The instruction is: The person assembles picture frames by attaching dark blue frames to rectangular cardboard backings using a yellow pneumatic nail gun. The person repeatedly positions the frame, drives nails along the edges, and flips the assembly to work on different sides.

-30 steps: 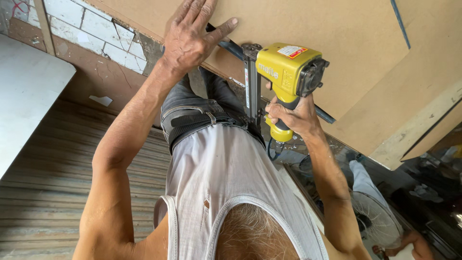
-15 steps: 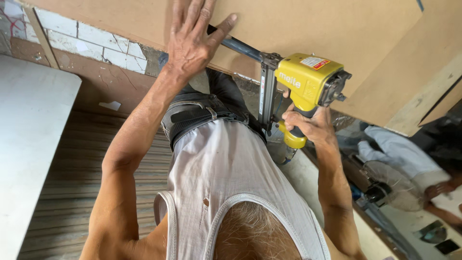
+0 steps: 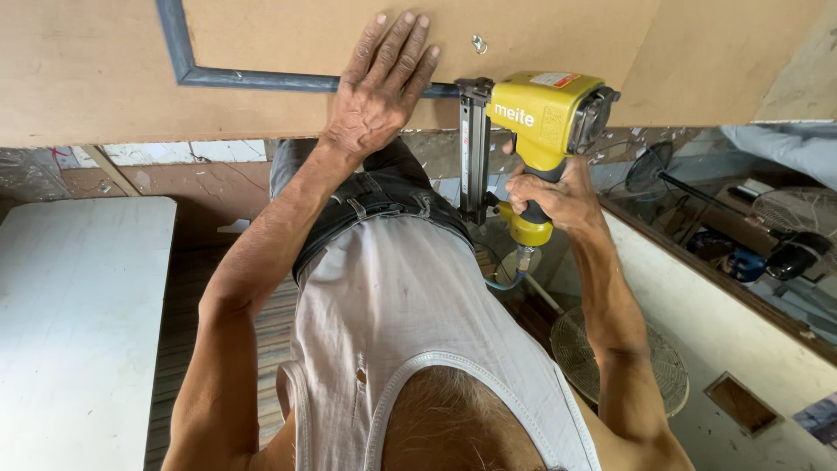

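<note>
One nail gun (image 3: 540,122), yellow body with a black grip and a long dark metal magazine; one brown board (image 3: 288,52); one grey strip (image 3: 253,78) on the board; one white table (image 3: 78,323); one round fan guard (image 3: 610,358). Right hand (image 3: 558,194): fingers curled tight round the grip. Left hand (image 3: 379,87): flat, fingers spread slightly, pressed on the board and across the strip. Gun sits just right of the left hand, nose against the strip; magazine's long axis runs from board toward the person's body.
</note>
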